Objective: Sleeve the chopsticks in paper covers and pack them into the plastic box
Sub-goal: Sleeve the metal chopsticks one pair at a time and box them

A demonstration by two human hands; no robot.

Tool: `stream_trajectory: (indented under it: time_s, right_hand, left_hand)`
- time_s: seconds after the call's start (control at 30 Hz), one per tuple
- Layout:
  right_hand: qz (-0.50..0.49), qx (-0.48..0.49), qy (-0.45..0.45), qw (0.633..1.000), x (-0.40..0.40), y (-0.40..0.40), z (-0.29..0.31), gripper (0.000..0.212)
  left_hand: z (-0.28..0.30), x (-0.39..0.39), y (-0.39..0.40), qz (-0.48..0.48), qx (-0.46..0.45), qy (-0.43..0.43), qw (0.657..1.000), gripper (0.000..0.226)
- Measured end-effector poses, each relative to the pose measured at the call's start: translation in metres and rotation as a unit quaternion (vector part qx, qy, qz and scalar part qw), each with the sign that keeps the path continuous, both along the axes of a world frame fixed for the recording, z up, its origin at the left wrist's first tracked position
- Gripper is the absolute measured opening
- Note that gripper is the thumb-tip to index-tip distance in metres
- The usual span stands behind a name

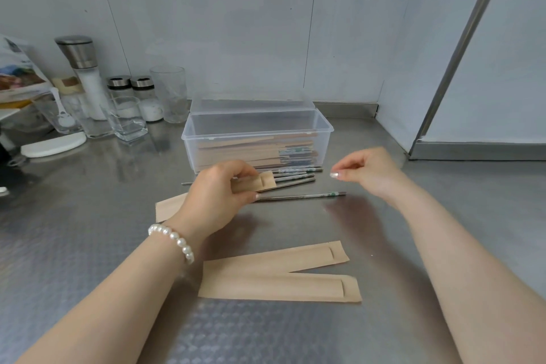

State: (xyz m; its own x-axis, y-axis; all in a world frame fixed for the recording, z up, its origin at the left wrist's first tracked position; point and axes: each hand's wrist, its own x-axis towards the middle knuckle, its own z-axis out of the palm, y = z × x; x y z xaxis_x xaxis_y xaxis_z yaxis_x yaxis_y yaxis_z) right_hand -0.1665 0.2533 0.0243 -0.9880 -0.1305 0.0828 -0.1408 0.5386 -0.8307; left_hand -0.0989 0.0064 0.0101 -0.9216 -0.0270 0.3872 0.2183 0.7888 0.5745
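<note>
Head view. I am looking down on a steel surface [88,245] that is carrying the whole arrangement.

The left hand [217,196], with a pearl bracelet [174,241] at its wrist, is curling its fingers and thumb round a brown paper cover [264,182]; the cover's open end is showing to the right of the fingers and its far end [168,210] is sticking out to the left under the wrist. That grip is closing on the cover alone.

The right hand [366,170] is hovering above the surface to the right of the loose chopsticks, its fingers loosely curled with fingertip meeting thumb. I cannot tell whether anything is pinched there; nothing is showing in that grip.

Loose chopsticks [295,179] are lying side by side just in front of the plastic box, and one pair [301,196] is lying slightly nearer, its left end reaching the left hand's fingertips.

The clear plastic box [257,127] is standing toward the surface's back edge with its lid open, and sleeved chopsticks [254,151] are stacked inside it.

Two further paper covers [277,275] are lying near the front edge, overlapping at their left ends and fanning apart to the right.

At the back left corner, a grinder [84,74], shakers [133,91] and glasses [170,91] are standing against the tiled wall.
</note>
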Motion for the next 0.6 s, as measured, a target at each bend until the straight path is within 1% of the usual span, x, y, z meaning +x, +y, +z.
stream_trajectory:
  time_s: [0.1,0.2,0.5,0.6]
  right_hand:
    - [0.038,0.050,-0.031,0.998,-0.002,0.000,-0.008,0.011]
    - [0.057,0.089,-0.033,0.994,-0.005,0.001,-0.012,0.016]
    - [0.087,0.116,-0.010,0.989,-0.009,0.002,-0.019,0.030]
    - [0.089,0.127,0.007,0.988,-0.011,0.001,-0.021,0.029]
  left_hand:
    - [-0.001,0.000,0.000,-0.005,-0.007,-0.012,1.000,0.030]
    - [-0.002,0.000,0.001,-0.018,-0.008,-0.016,1.000,0.030]
    - [-0.002,0.001,0.002,-0.027,-0.015,-0.033,0.999,0.028]
    - [-0.001,0.003,0.004,-0.039,-0.025,-0.040,0.998,0.029]
